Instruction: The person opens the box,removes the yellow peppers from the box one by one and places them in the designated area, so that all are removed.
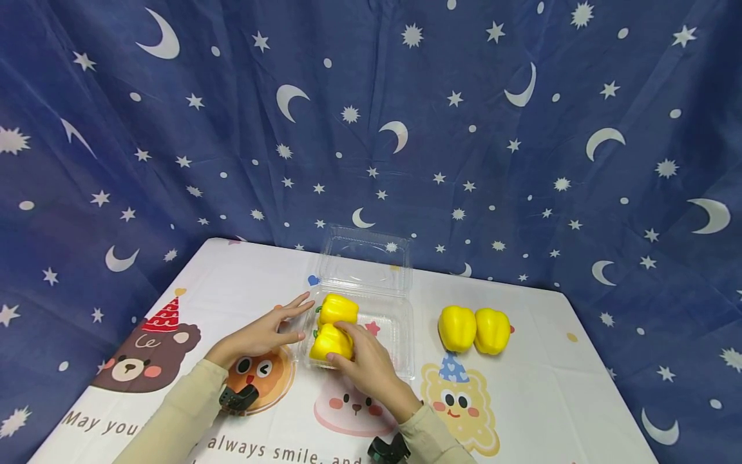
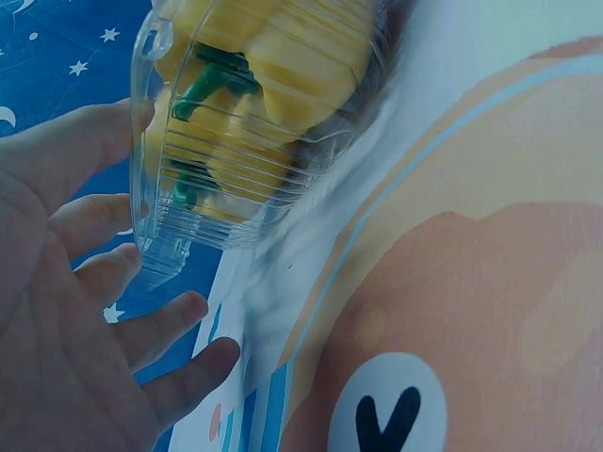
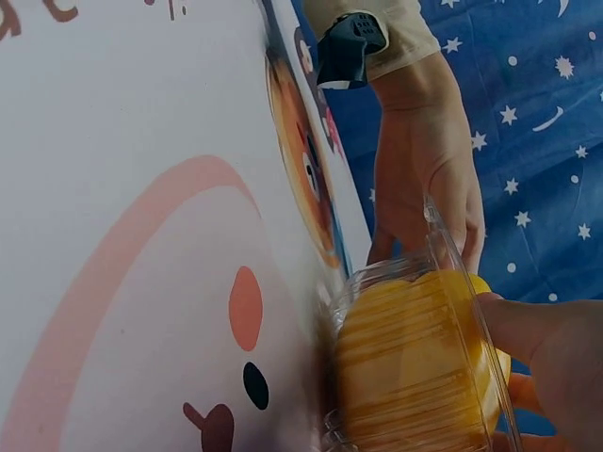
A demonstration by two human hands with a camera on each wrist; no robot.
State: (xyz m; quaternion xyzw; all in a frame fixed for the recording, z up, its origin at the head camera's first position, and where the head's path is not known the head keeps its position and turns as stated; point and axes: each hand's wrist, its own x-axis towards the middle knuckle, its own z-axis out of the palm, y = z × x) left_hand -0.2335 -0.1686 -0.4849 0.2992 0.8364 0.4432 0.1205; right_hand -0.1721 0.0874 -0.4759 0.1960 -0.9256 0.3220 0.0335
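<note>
A clear plastic clamshell box (image 1: 401, 335) lies open on the table, its lid (image 1: 365, 258) tilted back at the far side. Two yellow bell peppers sit in its left half, a far one (image 1: 339, 308) and a near one (image 1: 329, 344), green stems pointing left. My right hand (image 1: 371, 361) grips the near pepper, thumb on the near side and fingers over its top; the right wrist view shows the box wall in front of that pepper (image 3: 405, 348). My left hand (image 1: 263, 332) has its fingers spread, touching the box's left rim in the left wrist view.
Two more yellow bell peppers, one (image 1: 457, 328) beside the other (image 1: 493, 331), stand to the right of the box. A white cloth (image 1: 539, 399) with cartoon prints covers the table. Behind it hangs a blue curtain (image 1: 464, 161) with moons and stars.
</note>
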